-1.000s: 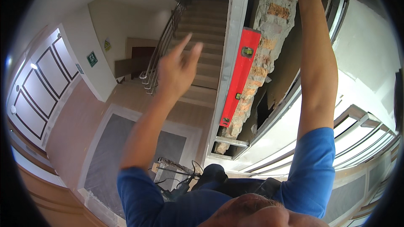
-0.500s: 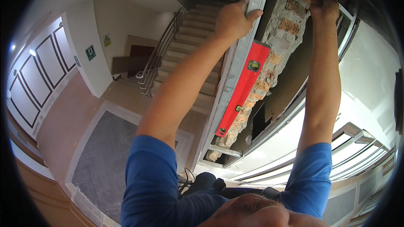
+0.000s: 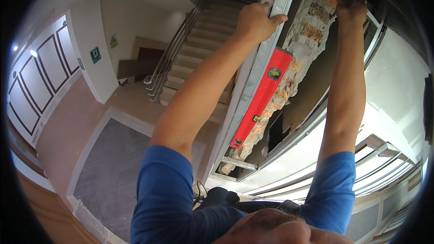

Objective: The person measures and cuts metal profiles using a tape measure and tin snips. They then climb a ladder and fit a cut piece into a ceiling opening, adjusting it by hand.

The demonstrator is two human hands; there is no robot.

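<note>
A tall grey metal frame post [image 3: 253, 81] stands against a rough brick wall edge [image 3: 303, 40]. A red spirit level [image 3: 262, 97] lies flat along the post, below my left hand. My left hand [image 3: 255, 20] is closed around the post near its top. My right hand [image 3: 350, 11] reaches up to the top of the frame at the right, its fingers mostly hidden in the dark upper corner. Both arms, in blue sleeves, stretch upward.
A staircase [image 3: 199, 49] with a metal handrail [image 3: 174, 54] rises at the left of the post. Below lie a tiled landing with a grey floor panel [image 3: 113, 167], white panelled walls [image 3: 40, 77] at far left, and metal frame rails [image 3: 361, 162] at lower right.
My left hand, held open in the air a second ago, has moved right and up and closed on the metal post. My right hand stays at the top of the frame.
</note>
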